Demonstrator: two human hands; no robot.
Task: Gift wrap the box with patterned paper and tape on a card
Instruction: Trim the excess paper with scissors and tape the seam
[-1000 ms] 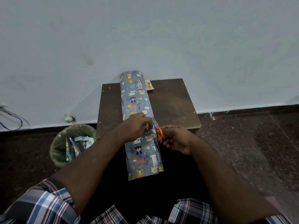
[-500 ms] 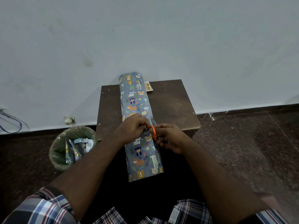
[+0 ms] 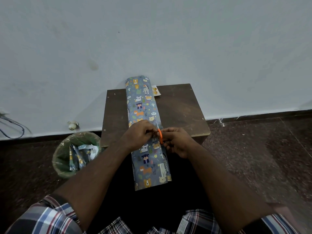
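I see the roll of patterned wrapping paper (image 3: 143,119) lying lengthwise across the small dark wooden surface (image 3: 179,112), its far end against the wall and its near end hanging past the near edge toward me. The paper is grey-blue with cartoon animals. My left hand (image 3: 139,135) sits on the roll about midway, fingers curled down and pinching the paper at its right edge. My right hand (image 3: 176,143) is just right of it, fingers curled round the orange handles of a pair of scissors (image 3: 159,134); the thin blades point away from me along the right edge of the roll. Whether the blades are parted I cannot tell.

At the far end of the surface, just right of the roll, a small card (image 3: 156,91) with yellow shapes pokes out, partly hidden under the paper.

On the floor to the left of the surface stands a round bin (image 3: 60,157) lined with a clear plastic bag. Inside it I see crumpled scraps of the same patterned paper (image 3: 75,157) and some white bits (image 3: 92,152). I cannot see the box from here.
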